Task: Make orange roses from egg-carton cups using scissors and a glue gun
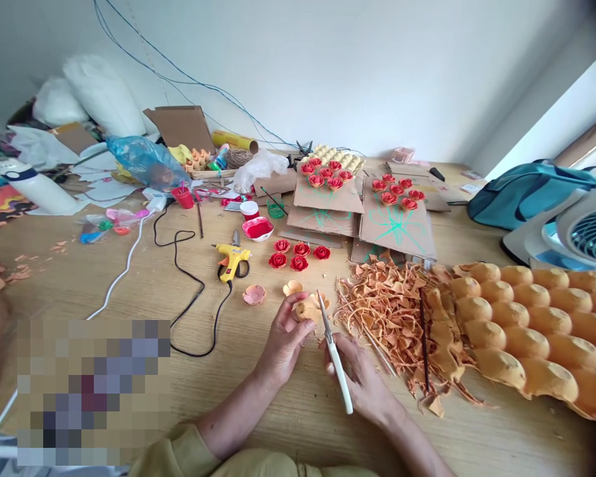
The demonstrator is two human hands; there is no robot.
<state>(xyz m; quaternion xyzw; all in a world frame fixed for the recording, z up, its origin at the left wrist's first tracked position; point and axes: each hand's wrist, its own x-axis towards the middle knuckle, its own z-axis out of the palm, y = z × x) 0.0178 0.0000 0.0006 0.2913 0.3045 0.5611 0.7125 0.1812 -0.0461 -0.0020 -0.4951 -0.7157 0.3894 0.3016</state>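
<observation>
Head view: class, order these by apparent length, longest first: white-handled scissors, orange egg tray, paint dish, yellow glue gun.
1. Orange egg tray, though the frame cuts it off
2. White-handled scissors
3. Yellow glue gun
4. Paint dish

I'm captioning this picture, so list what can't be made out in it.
In the head view:
Carton piece: palm side, hidden by the left hand.
Egg tray: right end, cut off by the right edge.
Fan: right side, same edge.
Blue bag: contents, unclear through its plastic.
Lower left: whatever the pixelated patch covers.

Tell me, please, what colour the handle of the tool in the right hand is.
The handle is white; it shows best in the head view.
</observation>
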